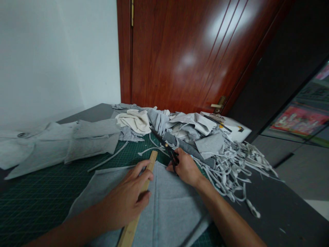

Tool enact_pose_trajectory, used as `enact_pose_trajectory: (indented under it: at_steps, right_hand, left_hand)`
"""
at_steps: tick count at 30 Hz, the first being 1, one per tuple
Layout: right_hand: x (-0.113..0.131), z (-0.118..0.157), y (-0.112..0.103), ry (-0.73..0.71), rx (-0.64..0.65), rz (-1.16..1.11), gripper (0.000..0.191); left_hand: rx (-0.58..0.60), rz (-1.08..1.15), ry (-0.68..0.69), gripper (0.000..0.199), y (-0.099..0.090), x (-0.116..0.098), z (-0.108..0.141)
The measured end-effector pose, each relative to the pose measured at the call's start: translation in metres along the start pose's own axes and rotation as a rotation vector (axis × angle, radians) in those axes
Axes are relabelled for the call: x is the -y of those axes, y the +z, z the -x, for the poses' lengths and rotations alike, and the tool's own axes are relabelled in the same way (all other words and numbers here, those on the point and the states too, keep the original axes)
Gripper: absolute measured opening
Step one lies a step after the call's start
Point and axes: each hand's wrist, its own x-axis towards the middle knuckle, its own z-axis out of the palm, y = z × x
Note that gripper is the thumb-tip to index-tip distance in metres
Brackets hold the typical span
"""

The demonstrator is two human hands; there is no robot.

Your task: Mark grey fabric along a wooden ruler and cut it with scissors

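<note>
A piece of grey fabric (177, 206) lies flat in front of me on a green cutting mat (38, 199), a seam or crease running down its middle. Across the fabric rests a long wooden strip (130, 233). My left hand (132, 193) is curled over this strip, its fingers on and around the edges. Black scissors (166, 145) point away to the upper left, beyond the fabric's far edge. My right hand (186, 166) grips their handles near the fabric's far corner; part of the handles is hidden by the fingers.
Folded grey fabric pieces (95, 140) lie at the left. A heap of cloth, with a cream cloth (133, 120), spreads along the back. Tangled white cords (228, 168) and a white box (236, 128) are at the right. A wooden door (174, 58) stands behind.
</note>
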Motion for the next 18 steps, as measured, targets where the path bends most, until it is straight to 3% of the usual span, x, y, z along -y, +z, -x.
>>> enact_pose_trajectory:
  at_steps: [6,18]
  right_hand:
    - [-0.009,-0.002,0.004,0.007,-0.017,-0.025,0.037]
    - [-0.016,-0.002,0.005,-0.027,-0.016,-0.055,0.035]
  left_hand:
    - [-0.050,0.004,0.012,0.033,0.001,0.000,-0.001]
    - [-0.022,0.004,0.010,0.033,0.000,0.000,-0.001]
